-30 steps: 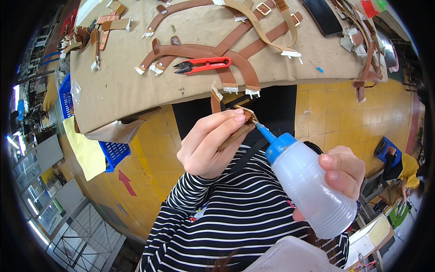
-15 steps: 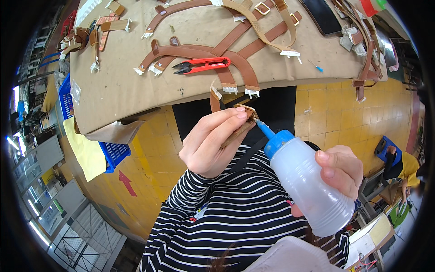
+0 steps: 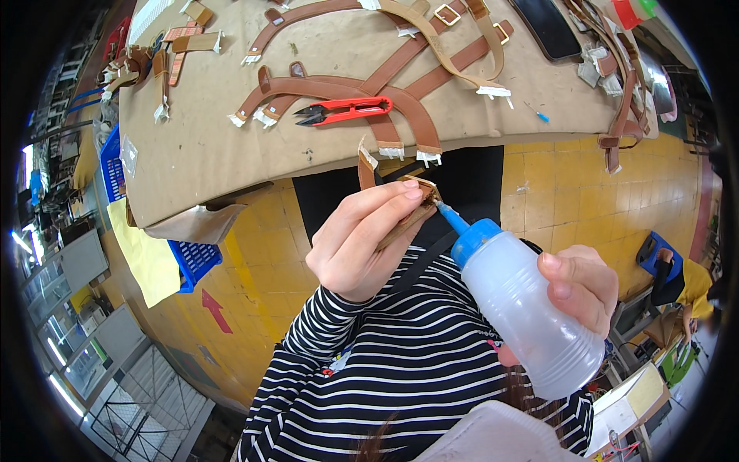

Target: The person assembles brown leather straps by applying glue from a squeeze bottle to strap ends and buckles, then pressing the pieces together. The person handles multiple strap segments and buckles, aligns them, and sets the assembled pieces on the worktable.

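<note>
My left hand (image 3: pixel 369 235) is closed on a brown leather strap (image 3: pixel 368 174), pinching it between thumb and fingers just off the table's near edge. The strap's edges are parted beside the fingertips, and a pale ragged end sticks up to the left. My right hand (image 3: pixel 581 289) grips a translucent squeeze bottle (image 3: pixel 531 316) with a blue cap. The bottle leans to the left, and its blue nozzle (image 3: pixel 451 217) meets the strap's opening at my left fingertips. Whether liquid comes out is too small to tell.
On the cloth-covered table (image 3: pixel 208 162) lie several brown straps (image 3: pixel 416 115), red thread snips (image 3: pixel 342 111) and a black phone (image 3: pixel 545 29). More straps (image 3: pixel 627 115) hang over the right edge. A blue basket (image 3: pixel 194 262) stands at the left. Another person (image 3: pixel 693 285) is far right.
Both hands, the strap and the bottle have shifted very slightly to the right. The nozzle stays at the strap's opening.
</note>
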`<state>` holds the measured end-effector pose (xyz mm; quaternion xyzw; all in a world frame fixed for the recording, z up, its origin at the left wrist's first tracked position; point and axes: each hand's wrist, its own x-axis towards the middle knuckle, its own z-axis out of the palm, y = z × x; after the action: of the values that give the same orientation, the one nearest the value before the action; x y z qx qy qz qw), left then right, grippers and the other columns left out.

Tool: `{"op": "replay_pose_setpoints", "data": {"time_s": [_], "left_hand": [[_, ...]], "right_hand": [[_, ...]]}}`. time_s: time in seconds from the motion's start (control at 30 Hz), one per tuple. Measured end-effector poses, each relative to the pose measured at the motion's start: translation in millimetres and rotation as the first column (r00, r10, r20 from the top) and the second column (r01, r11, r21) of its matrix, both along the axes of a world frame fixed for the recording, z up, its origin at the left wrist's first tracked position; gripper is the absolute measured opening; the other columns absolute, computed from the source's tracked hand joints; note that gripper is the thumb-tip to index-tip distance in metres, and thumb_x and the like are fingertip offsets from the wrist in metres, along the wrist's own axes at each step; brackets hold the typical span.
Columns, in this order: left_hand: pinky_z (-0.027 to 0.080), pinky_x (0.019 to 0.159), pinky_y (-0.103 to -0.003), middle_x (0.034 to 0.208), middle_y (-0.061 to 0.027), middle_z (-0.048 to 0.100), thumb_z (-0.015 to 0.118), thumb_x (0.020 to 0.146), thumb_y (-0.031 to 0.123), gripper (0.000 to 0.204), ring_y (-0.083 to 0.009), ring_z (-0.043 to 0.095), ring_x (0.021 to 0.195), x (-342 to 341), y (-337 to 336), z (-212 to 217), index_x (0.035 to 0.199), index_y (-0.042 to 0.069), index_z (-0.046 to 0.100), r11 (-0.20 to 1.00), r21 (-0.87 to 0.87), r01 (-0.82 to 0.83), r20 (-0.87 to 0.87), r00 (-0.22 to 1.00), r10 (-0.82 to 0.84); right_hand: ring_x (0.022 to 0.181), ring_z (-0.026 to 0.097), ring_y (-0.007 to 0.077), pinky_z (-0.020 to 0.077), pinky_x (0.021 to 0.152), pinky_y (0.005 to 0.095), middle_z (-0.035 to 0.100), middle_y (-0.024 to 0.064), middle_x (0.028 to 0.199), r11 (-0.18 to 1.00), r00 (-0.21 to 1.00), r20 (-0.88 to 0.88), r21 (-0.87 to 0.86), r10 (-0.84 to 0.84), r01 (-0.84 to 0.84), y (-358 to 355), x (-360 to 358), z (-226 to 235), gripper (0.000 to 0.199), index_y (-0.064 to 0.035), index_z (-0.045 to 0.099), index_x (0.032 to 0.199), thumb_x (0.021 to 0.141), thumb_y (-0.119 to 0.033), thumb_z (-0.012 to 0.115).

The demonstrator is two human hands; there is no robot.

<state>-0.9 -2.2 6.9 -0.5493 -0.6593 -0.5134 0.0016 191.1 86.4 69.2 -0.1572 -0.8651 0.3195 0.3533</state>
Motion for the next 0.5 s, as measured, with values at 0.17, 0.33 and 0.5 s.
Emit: {"op": "replay_pose_setpoints", "data": {"time_s": [0.17,0.33,0.5], "left_hand": [[0.058,0.068,-0.028,0.089,-0.0158,0.07,0.084,0.057,-0.005,0.039,-0.0235,0.07,0.078,0.9,0.2,0.4,0.093,-0.003,0.07,1.0,-0.009,-0.004,0.001,1.0,0.004],[0.058,0.068,-0.028,0.088,-0.0158,0.07,0.084,0.058,-0.005,0.038,-0.0234,0.07,0.078,1.2,1.5,0.2,0.093,-0.003,0.07,1.0,0.002,-0.004,-0.001,1.0,0.004],[0.058,0.069,-0.029,0.088,-0.0158,0.07,0.084,0.058,-0.005,0.038,-0.0234,0.07,0.079,2.0,2.6,0.2,0.093,-0.004,0.07,1.0,0.004,-0.002,0.007,1.0,0.002]], "right_hand": [[0.067,0.051,0.0168,0.0412,0.054,0.0259,0.058,0.0142,0.111,1.0,1.0,-0.004,0.005,-0.002,0.002,0.3,0.5,-0.8,0.079,-0.0041,0.053,0.125,0.066,-0.046,0.085],[0.07,0.051,0.0166,0.0416,0.055,0.0261,0.057,0.0127,0.112,0.999,1.0,0.013,-0.036,-0.013,0.014,-2.3,1.5,1.9,0.079,-0.0053,0.054,0.126,0.066,-0.045,0.085],[0.071,0.051,0.0165,0.0418,0.056,0.0261,0.056,0.0117,0.112,0.999,0.999,0.026,-0.027,-0.027,0.028,-2.5,1.8,1.9,0.079,-0.0062,0.054,0.127,0.066,-0.044,0.086]]}}
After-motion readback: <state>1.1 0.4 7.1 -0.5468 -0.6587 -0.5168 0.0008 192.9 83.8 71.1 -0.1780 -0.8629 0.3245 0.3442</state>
